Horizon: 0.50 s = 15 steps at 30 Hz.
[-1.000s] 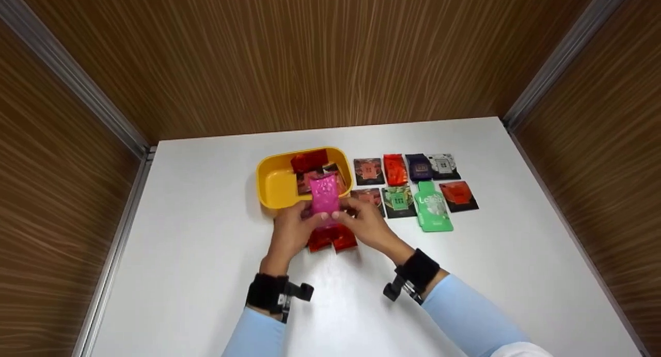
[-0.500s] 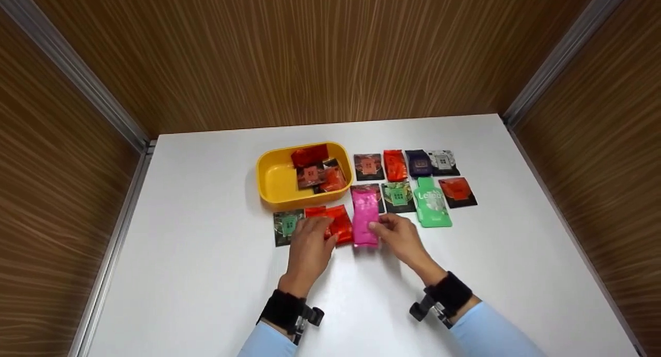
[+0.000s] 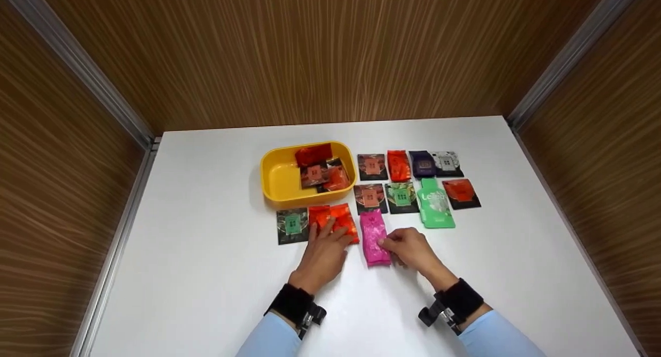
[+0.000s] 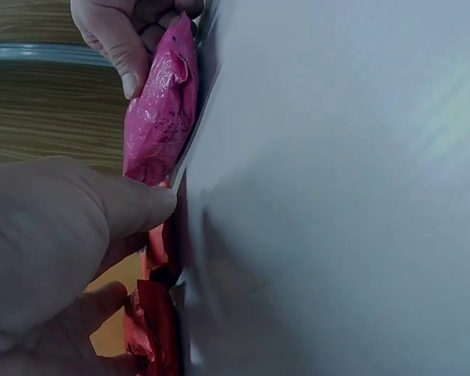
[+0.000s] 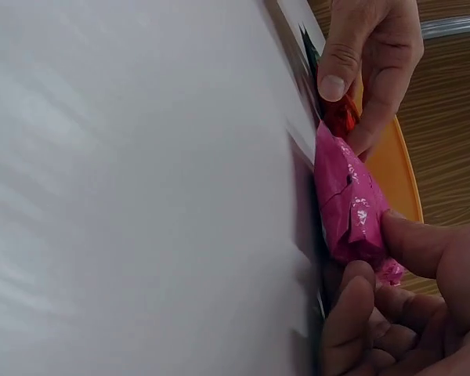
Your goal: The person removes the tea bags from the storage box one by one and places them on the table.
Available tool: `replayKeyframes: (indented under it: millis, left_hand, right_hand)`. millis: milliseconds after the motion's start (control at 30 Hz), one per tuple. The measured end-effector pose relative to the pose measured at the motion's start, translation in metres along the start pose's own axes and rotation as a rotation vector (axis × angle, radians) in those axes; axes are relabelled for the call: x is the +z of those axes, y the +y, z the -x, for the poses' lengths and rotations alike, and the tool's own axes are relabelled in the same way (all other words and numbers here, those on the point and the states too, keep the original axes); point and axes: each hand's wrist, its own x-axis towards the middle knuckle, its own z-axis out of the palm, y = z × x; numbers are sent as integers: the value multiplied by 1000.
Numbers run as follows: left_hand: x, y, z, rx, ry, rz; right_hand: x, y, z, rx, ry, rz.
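Observation:
My right hand (image 3: 413, 249) pinches the right edge of a shiny pink sachet (image 3: 374, 238), thumb on top and fingers beneath, as the right wrist view shows. The pink sachet stands close over the white table, right of two red sachets (image 3: 342, 217). On those red sachets rest the fingertips of my left hand (image 3: 323, 256), its fingers spread and fairly straight. Left of them lies a dark tea packet with a green label (image 3: 292, 224). In the left wrist view the pink sachet (image 4: 163, 110) appears beyond my left thumb, with the other hand's fingers at its far end.
A yellow tray (image 3: 281, 198) behind my left hand holds several red and dark packets. To its right, several sachets lie in two rows, among them a green pouch (image 3: 436, 207), a purple sachet (image 3: 423, 165) and a black-and-white packet (image 3: 447, 164). Wood-grain panels (image 3: 330, 57) border the table.
The pink sachet, first held by both hands before the tray, has come right and nearer in my right hand. My left hand has let go of it and moved onto the red sachets.

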Motion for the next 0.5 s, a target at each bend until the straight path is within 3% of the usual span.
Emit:
replayKeyframes:
  millis: [500]
  left_hand:
    - [0,-2,-1,1,38,52]
  right_hand:
    - [3,-3,-4,8,-8,-21]
